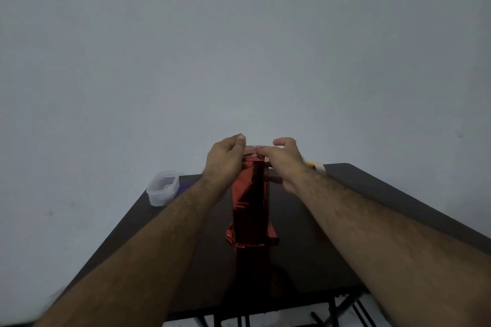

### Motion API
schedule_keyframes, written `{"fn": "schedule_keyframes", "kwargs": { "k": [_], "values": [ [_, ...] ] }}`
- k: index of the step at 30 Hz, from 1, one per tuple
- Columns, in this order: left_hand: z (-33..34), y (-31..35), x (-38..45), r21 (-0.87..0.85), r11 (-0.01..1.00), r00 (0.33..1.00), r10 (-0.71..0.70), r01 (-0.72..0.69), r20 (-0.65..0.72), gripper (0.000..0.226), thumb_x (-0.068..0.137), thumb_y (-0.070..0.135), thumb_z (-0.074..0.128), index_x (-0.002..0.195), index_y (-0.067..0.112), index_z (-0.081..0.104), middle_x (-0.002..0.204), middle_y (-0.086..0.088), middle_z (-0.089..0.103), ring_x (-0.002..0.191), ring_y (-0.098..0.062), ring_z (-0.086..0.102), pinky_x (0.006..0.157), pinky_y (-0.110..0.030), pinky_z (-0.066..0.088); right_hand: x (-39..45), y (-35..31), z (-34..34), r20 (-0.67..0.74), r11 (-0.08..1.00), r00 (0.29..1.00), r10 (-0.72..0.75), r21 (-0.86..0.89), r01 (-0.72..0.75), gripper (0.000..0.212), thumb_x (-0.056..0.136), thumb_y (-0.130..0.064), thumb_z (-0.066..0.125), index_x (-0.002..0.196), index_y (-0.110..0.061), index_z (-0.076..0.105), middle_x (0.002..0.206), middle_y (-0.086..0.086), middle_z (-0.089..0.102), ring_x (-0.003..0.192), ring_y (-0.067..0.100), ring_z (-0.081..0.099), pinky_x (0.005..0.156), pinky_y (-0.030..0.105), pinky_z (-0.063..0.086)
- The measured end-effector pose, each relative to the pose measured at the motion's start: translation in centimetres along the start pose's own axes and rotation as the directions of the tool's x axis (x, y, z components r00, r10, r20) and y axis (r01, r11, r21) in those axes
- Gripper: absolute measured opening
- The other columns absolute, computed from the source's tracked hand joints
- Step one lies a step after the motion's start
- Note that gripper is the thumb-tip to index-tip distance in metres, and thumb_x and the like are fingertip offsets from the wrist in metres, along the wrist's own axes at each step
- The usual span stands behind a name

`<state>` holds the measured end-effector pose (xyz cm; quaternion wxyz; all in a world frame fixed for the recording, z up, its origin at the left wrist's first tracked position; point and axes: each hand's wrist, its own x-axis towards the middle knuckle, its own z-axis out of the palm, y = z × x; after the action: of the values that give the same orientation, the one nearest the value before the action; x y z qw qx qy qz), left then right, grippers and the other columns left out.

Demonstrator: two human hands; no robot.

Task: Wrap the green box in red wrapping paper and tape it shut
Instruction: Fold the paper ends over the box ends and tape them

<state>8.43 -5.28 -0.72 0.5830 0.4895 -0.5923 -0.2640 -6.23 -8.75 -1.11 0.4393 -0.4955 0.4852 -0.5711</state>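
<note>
A: Two hands meet at the top end of the upright package. The left hand (225, 160) curls its fingers round the upper left edge, thumb raised above the fold. The right hand (283, 160) lies with its forefinger stretched along the top fold and the other fingers arched loosely over it. Whether a strip of tape sits under that finger, I cannot tell.

B: And the green box?

A: None of it shows. The red wrapping paper (249, 210) covers every face turned to the camera, so I judge the box is inside, standing on end on the dark table (332, 233), directly under both hands.

B: What is the step?

A: Closing the top end, I think. To do it well, keep the left hand steadying the package so it does not tip, press the flap flat with the right forefinger, and crease the foil sharply before any tape goes on. Foil springs back.

B: Below the grip?

A: The bottom end flares out in loose red corners against the table; it looks unsealed.

B: Further out?

A: Left of the left hand, near the table's far corner, stands a clear plastic container (162, 188). Just beyond the right wrist lies something yellow and white (316, 166), too hidden to name.
</note>
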Motion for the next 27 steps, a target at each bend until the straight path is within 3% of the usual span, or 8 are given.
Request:
{"fn": "schedule_keyframes", "kwargs": {
  "k": [4, 7, 10, 12, 15, 19, 24, 27],
  "values": [
    [0.2, -0.3, -1.7, 0.199, 0.98, 1.0, -0.009, 0.006, 0.01, 0.119, 0.066, 0.076, 0.083, 0.16, 0.018, 0.039, 0.14, 0.004, 0.059, 0.124, -0.017, 0.061, 0.103, -0.041, 0.056, 0.3, -0.8, 0.1, -0.029, 1.0, 0.999, 0.026, -0.013, -0.026, 0.042, 0.075, -0.019, 0.075, 0.113, -0.013, 0.057, 0.107, 0.01, 0.067, 0.093, 0.026, 0.069, 0.063, 0.039, 0.062],
    [0.6, -0.3, -2.3, 0.285, 0.958, 0.999, 0.044, -0.034, -0.03, 0.1, 0.065, 0.062, 0.093, 0.145, 0.015, 0.054, 0.128, 0.003, 0.068, 0.106, -0.013, 0.067, 0.078, -0.021, 0.055, 0.2, -1.8, -0.1, -0.02, 0.998, 0.998, 0.062, -0.025, -0.063, 0.03, 0.086, -0.006, 0.068, 0.115, -0.005, 0.063, 0.105, 0.014, 0.07, 0.077, 0.023, 0.065, 0.051, 0.032, 0.056],
    [0.9, 0.4, -2.2, 0.408, 0.906, 0.992, 0.127, -0.112, -0.01, 0.067, 0.064, 0.059, 0.091, 0.117, 0.024, 0.068, 0.101, 0.014, 0.072, 0.089, -0.007, 0.069, 0.067, -0.019, 0.051, 0.1, -2.7, -0.4, -0.035, 0.995, 0.994, 0.103, 0.012, -0.103, 0.047, 0.078, -0.013, 0.066, 0.124, -0.006, 0.056, 0.111, 0.015, 0.069, 0.082, 0.027, 0.066, 0.053, 0.038, 0.056],
    [1.1, 1.0, -2.4, 0.485, 0.856, 0.982, 0.189, -0.176, 0.023, 0.053, 0.064, 0.056, 0.087, 0.106, 0.028, 0.069, 0.09, 0.015, 0.072, 0.083, -0.005, 0.07, 0.068, -0.023, 0.055, -0.3, -3.6, -0.6, -0.062, 0.986, 0.985, 0.163, 0.037, -0.161, 0.069, 0.071, -0.037, 0.081, 0.128, -0.01, 0.052, 0.109, 0.012, 0.069, 0.087, 0.031, 0.071, 0.061, 0.047, 0.059],
    [1.6, 1.7, -3.1, 0.589, 0.739, 0.944, 0.279, -0.327, 0.175, 0.064, 0.064, 0.055, 0.083, 0.12, 0.03, 0.064, 0.098, 0.015, 0.073, 0.088, -0.007, 0.07, 0.081, -0.03, 0.058, -0.7, -4.7, -1.3, -0.006, 0.944, 0.948, 0.318, -0.089, -0.318, 0.103, 0.043, -0.071, 0.093, 0.122, -0.013, 0.063, 0.103, 0.013, 0.076, 0.081, 0.039, 0.077, 0.072, 0.062, 0.06],
    [2.1, 0.1, -3.6, 0.727, 0.479, 0.868, 0.327, -0.492, 0.373, 0.094, 0.07, 0.05, 0.085, 0.149, 0.027, 0.038, 0.122, 0.007, 0.071, 0.106, -0.018, 0.07, 0.094, -0.038, 0.058, -1.1, -3.8, -2.5, 0.114, 0.899, 0.908, 0.403, -0.236, -0.369, 0.055, 0.078, -0.057, 0.086, 0.106, -0.01, 0.077, 0.089, 0.009, 0.081, 0.074, 0.029, 0.08, 0.073, 0.052, 0.065],
    [1.1, -1.8, -3.7, 0.585, 0.671, 0.865, 0.178, -0.456, 0.469, 0.092, 0.069, 0.043, 0.094, 0.139, 0.034, 0.035, 0.138, 0.003, 0.065, 0.123, -0.01, 0.056, 0.118, -0.042, 0.042, -0.4, -0.3, -3.4, 0.139, 0.887, 0.881, 0.451, -0.174, -0.427, 0.028, 0.088, -0.031, 0.077, 0.108, -0.01, 0.078, 0.094, 0.008, 0.081, 0.084, 0.028, 0.079, 0.073, 0.05, 0.065],
    [0.5, -3.5, -4.2, 0.527, 0.742, 0.91, 0.339, -0.414, 0.237, 0.072, 0.076, 0.055, 0.087, 0.132, 0.03, 0.051, 0.125, 0.01, 0.063, 0.116, -0.005, 0.052, 0.109, -0.041, 0.048, 0.0, 1.9, -3.2, 0.096, 0.889, 0.888, 0.449, 0.049, -0.455, 0.028, 0.081, -0.022, 0.074, 0.107, -0.011, 0.073, 0.096, 0.011, 0.077, 0.084, 0.03, 0.075, 0.067, 0.049, 0.062]
  ]
}}
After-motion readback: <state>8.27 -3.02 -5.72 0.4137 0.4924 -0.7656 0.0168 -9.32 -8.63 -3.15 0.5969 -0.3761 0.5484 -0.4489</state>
